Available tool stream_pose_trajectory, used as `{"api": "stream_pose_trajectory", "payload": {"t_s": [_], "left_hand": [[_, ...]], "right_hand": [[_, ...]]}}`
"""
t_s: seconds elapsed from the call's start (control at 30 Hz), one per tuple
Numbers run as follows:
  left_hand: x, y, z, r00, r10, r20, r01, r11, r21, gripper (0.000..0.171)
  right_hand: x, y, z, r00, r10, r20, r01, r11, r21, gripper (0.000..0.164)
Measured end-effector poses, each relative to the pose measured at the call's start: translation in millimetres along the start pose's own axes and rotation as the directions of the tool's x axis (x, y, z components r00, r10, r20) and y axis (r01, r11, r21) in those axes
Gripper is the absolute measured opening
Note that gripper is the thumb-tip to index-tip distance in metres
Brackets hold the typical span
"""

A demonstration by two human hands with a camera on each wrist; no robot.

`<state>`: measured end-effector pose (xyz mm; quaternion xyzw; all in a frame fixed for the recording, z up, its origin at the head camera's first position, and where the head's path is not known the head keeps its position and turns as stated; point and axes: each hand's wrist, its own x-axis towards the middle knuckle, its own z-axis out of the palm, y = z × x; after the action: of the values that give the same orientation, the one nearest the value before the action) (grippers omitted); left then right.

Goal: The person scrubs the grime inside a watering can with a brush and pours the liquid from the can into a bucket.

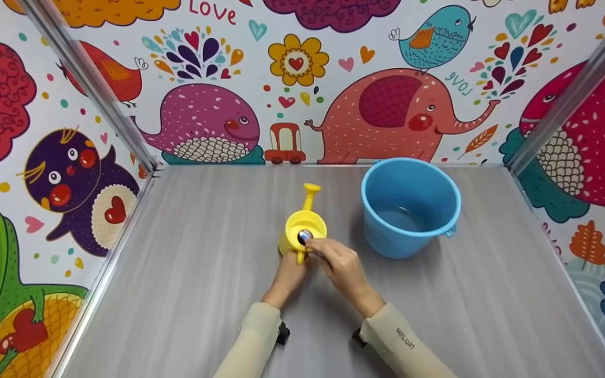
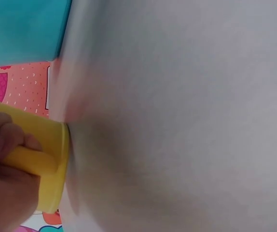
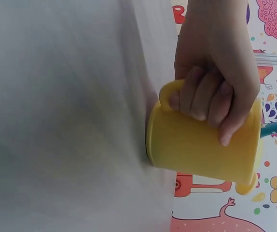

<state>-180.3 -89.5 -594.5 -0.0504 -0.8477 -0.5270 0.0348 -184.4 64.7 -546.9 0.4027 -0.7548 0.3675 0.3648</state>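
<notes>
A yellow toy watering can (image 1: 288, 239) stands on the grey table, its spout pointing away from me. With curled fingers, my left hand (image 1: 291, 273) grips the can's handle (image 2: 32, 160), seen closely in the left wrist view. My right hand (image 1: 343, 265) pinches what looks like a spoon (image 1: 304, 236), whose shiny metal end shows over the can's mouth. In the right wrist view, a blue stem (image 3: 276, 128), apparently the spoon's handle, stands out above the rim. My right hand lies outside that view, and the fingertips on the spoon are partly hidden.
To the right of the can stands a light blue bucket (image 1: 397, 239), with its inside floor visible. Printed cartoon panels (image 1: 281, 105) close off the table's back and both sides. Metal rails (image 1: 108, 262) run along the side edges.
</notes>
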Motion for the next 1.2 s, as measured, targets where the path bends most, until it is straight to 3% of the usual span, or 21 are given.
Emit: {"api": "stream_pose_trajectory", "payload": {"t_s": [0.13,0.2,0.37,0.47,0.73,0.93,1.2], "left_hand": [[2.5,0.2,-0.3,0.998,-0.056,-0.013,0.056,0.998,-0.036,0.028],[3.0,0.4,-0.3,0.997,-0.082,-0.016,0.081,0.996,-0.043,0.026],[2.8,1.3,0.7,0.993,-0.115,0.021,0.116,0.992,-0.04,0.021],[3.1,1.5,0.5,0.993,-0.113,0.03,0.114,0.993,-0.044,0.022],[2.5,0.5,-2.3,0.994,-0.11,0.026,0.111,0.994,-0.023,0.022],[2.7,-1.1,-2.0,0.993,-0.113,0.032,0.115,0.993,-0.035,0.026],[3.0,-0.6,-4.6,0.995,-0.082,0.056,0.084,0.996,-0.022,0.025]], "right_hand": [[9,5,-3,0.997,0.066,0.05,-0.064,0.997,-0.033,0.036],[13,6,-5,0.987,0.125,0.099,-0.12,0.991,-0.054,0.03],[20,12,-5,0.936,0.287,0.203,-0.27,0.957,-0.109,0.023],[23,16,-6,0.913,0.33,0.239,-0.315,0.944,-0.098,0.024],[26,22,-7,0.895,0.319,0.312,-0.314,0.947,-0.066,0.027],[29,22,-5,0.868,0.343,0.358,-0.323,0.939,-0.115,0.026],[37,15,-9,0.876,0.336,0.346,-0.29,0.94,-0.178,0.03]]}}
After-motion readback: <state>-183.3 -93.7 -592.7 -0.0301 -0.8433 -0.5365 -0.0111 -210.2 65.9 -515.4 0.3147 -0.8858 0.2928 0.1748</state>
